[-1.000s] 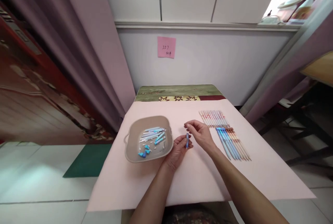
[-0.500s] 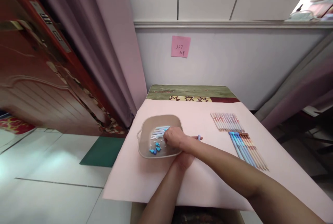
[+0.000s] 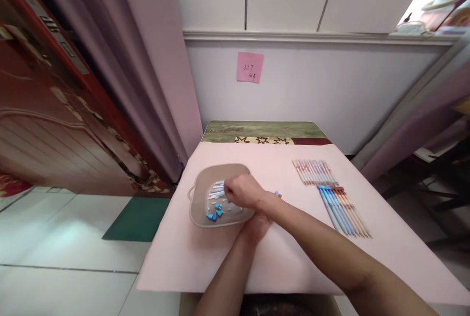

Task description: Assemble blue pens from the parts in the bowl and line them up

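Observation:
My right hand [image 3: 244,191] is over a beige plastic bin [image 3: 200,183], its fingers curled down; whatever they hold is hidden. In the bin lie several thin white and light-blue pen parts [image 3: 217,190], small blue caps [image 3: 215,216] and tiny white pieces. The right forearm crosses over my left arm. My left hand [image 3: 259,227] is to the right of the bin, mostly covered by that forearm. Past the forearm a small blue end of a pen part [image 3: 276,193] pokes up at the left fingertips, which seem closed round it.
To the right lies a row of patterned pale pens [image 3: 316,172]. Nearer are blue pens [image 3: 336,210] and brown-topped pens [image 3: 350,210] side by side. A pink sheet [image 3: 293,267] covers the table. A pink note [image 3: 250,67] is stuck on the wall behind.
The view has shifted slightly. My right hand has risen a little and moved right within the bin, covering more of the pen parts. My left hand stays beneath the right forearm.

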A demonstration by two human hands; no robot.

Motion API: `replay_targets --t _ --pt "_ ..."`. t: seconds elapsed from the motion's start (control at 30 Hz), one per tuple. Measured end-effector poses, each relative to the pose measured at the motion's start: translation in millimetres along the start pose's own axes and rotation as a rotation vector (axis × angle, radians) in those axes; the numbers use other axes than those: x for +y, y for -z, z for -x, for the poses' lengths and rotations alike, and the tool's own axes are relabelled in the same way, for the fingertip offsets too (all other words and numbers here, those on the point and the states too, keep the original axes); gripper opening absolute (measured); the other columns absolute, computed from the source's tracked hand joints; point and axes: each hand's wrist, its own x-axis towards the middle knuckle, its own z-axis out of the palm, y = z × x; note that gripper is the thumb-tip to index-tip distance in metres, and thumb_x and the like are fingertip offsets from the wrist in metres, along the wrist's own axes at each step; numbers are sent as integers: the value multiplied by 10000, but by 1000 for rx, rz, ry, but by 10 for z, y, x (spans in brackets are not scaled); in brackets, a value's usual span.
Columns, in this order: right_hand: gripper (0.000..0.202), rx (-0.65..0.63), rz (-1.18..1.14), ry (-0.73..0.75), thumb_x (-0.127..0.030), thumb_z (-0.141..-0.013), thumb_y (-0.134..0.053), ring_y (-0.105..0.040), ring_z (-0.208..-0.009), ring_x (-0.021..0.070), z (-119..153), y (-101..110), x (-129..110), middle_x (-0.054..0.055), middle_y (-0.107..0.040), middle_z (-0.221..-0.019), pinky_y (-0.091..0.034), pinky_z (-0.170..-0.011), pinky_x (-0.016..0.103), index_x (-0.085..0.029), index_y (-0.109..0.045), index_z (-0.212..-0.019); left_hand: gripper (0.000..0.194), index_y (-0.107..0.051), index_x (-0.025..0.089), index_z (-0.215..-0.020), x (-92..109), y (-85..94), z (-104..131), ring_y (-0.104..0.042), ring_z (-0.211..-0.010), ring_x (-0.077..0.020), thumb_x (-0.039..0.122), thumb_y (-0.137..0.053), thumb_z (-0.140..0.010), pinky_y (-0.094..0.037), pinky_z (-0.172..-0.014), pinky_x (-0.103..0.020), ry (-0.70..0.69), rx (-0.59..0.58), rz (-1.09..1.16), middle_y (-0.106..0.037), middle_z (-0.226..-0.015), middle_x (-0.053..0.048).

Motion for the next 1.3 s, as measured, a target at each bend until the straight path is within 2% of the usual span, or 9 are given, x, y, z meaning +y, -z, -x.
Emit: replay_targets --t 0.03,0.1,0.17,0.23,0.3,0.4,0.53,0.7,1.3 --pt "201 74 -64 -18 -230 -897 -495 -660 -862 191 91 57 103 74 -715 -922 -486 -734 287 -177 -659 -999 176 -713 169 -921 22 -21 3 -605 -905 -219 231 -728 -756 -473 -815 -362 -2 -12 18 -676 -939 -73" --pt "174 366 -632 -80 -282 -872 -533 -650 -752 149 304 117 355 39 -704 -830 -489 -667 248 -174 -645 -950 154 -718 162 -874 59 -55 -1 -602 -806 -180 235 -742 -740 -470 -770 -337 19 -50 39 -667 -828 -55" --pt "231 559 -1054 -200 -346 -806 -618 -631 -679 137 527 84 616 7 -670 -740 -490 -622 245 -171 -624 -957 165 -719 138 -868 88 -73 -13 -588 -729 -149 245 -739 -744 -469 -748 -319 42 -71 39 -652 -760 -52" --pt "348 670 -1291 -331 -376 -722 -703 -618 -662 134 724 -28 822 4 -656 -728 -481 -597 237 -165 -620 -987 205 -718 131 -922 111 -75 -24 -586 -721 -133 248 -731 -754 -470 -760 -308 61 -82 33 -657 -777 -57" --pt "362 748 -1425 -442 -415 -673 -737 -618 -678 140 866 -172 941 27 -657 -752 -474 -580 229 -152 -629 -896 221 -716 126 -952 131 -72 -30 -588 -724 -126 246 -719 -766 -468 -780 -301 77 -95 21 -657 -775 -56" --pt "347 786 -1467 -478 -440 -677 -726 -619 -734 144 971 -344 975 42 -659 -811 -489 -637 241 -157 -625 -849 220 -716 128 -972 158 -77 -32 -593 -734 -121 243 -700 -786 -466 -805 -296 92 -112 4 -660 -777 -51" --pt "301 745 -1497 -440 -413 -680 -729 -597 -724 131 1000 -433 915 24 -647 -783 -492 -701 255 -155 -637 -806 228 -720 140 -968 180 -110 -20 -600 -734 -123 242 -720 -765 -471 -804 -300 91 -113 -15 -675 -799 -50" --pt "271 663 -1532 -384 -389 -700 -719 -542 -580 99 1013 -461 885 -19 -604 -650 -479 -652 258 -145 -647 -793 216 -729 133 -933 180 -125 -9 -603 -714 -124 226 -742 -738 -472 -786 -298 84 -110 -33 -692 -808 -53" --pt "180 646 -1297 -318 -329 -765 -636 -588 -689 137 1136 -463 868 10 -646 -756 -481 -691 278 -163 -644 -833 196 -735 135 -895 138 -92 -5 -585 -727 -124 231 -757 -725 -452 -798 -297 86 -118 -25 -674 -770 -49"
